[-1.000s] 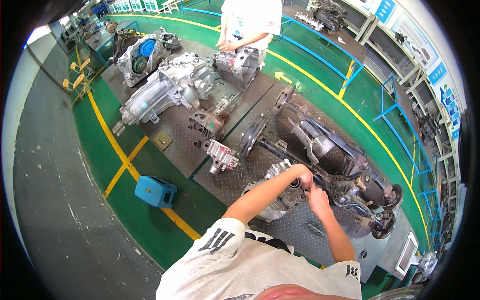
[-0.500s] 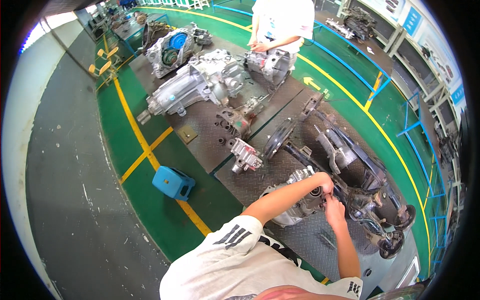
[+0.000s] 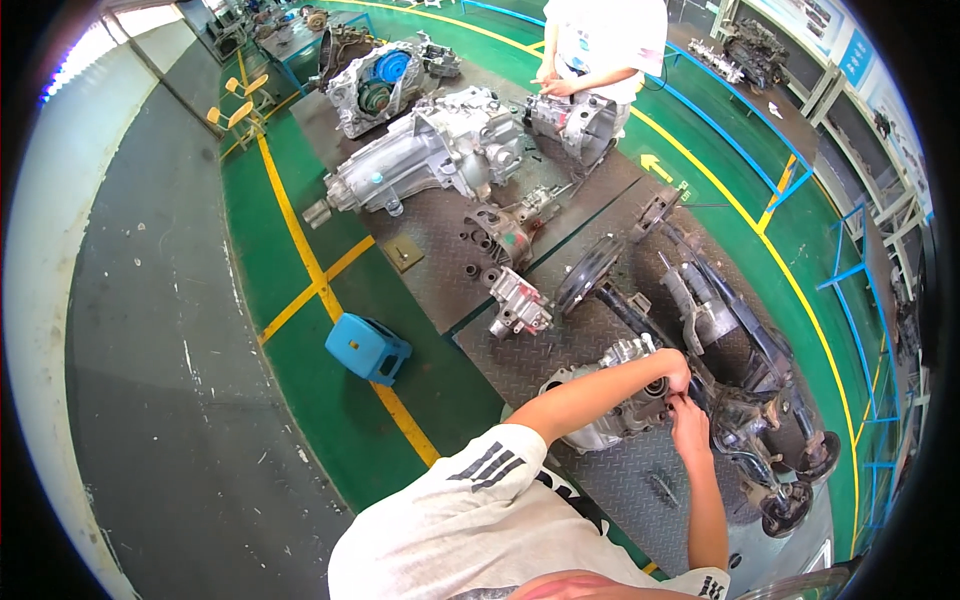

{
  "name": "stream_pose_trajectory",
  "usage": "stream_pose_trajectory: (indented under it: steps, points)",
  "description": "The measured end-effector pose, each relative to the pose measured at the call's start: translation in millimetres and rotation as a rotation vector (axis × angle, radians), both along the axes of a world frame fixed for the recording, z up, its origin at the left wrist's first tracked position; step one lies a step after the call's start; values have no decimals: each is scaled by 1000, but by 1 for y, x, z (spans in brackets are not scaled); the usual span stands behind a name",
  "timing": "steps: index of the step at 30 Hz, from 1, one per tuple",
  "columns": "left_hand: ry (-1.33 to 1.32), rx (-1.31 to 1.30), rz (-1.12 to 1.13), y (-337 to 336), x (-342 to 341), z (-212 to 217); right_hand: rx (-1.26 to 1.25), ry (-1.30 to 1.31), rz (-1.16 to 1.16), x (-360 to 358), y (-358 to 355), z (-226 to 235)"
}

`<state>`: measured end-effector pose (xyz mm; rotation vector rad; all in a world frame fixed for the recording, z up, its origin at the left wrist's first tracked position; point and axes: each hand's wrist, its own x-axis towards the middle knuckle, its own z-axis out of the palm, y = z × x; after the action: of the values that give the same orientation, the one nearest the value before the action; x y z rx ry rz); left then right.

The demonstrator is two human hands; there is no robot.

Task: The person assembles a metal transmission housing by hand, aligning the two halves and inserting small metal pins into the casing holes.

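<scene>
A silver gearbox casing lies on the metal-plated bench in front of me, partly covered by my left forearm. My left hand is bent over the casing's right end, fingers curled inward. Just below it, my right hand pinches at the same spot, its fingertips almost meeting the left ones. Whatever is between the fingers is too small to make out. A round bore of the casing shows beside the left hand.
Dark axle and suspension parts lie close to my right. Farther off stand a small valve-like housing, a large silver transmission and another person with hands on a gearbox housing. A blue stool stands on the floor at left.
The whole scene has shifted rightward and slightly up in the picture as my head turned. Both hands stay at the same end of the casing, with barely changed posture.
</scene>
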<state>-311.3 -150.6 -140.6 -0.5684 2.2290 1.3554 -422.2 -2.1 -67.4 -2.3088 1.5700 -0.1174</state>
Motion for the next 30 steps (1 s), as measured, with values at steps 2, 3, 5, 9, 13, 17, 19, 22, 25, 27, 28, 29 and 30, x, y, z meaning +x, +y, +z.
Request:
stream_pose_trajectory:
  steps: [2,3,5,9,13,17,19,22,25,27,28,29,30]
  points:
    - [20,59,29,-1,-5,-4,-2,-6,-33,-4,-2,-7]
    - [19,51,24,-4,-3,-14,0,76,-62,0,-5,-11]
    - [35,31,-12,-7,-5,-24,10,143,-90,3,-10,-10]
    - [23,47,82,-7,-6,-32,-44,-1,-27,15,-1,18]
    - [60,48,-1,-1,-7,-17,40,15,14,-2,-7,8]
    - [63,65,28,-1,2,-6,143,25,-38,-4,-17,2]
    - [71,19,17,-3,5,-5,86,14,31,3,-14,10]
    - [18,31,7,-3,0,-2,51,66,69,-4,-15,-1]
    - [50,13,-16,-3,-3,-11,146,190,1,-2,-19,1]
    - [137,43,-48,-5,-1,-20,215,258,-42,5,-18,9]
    - [138,43,-49,-4,-3,-21,136,157,-41,6,-13,13]
    - [70,9,-4,-4,-4,-21,57,56,-39,7,-11,14]
    - [2,-25,42,-2,-5,-21,56,57,-37,6,-10,13]
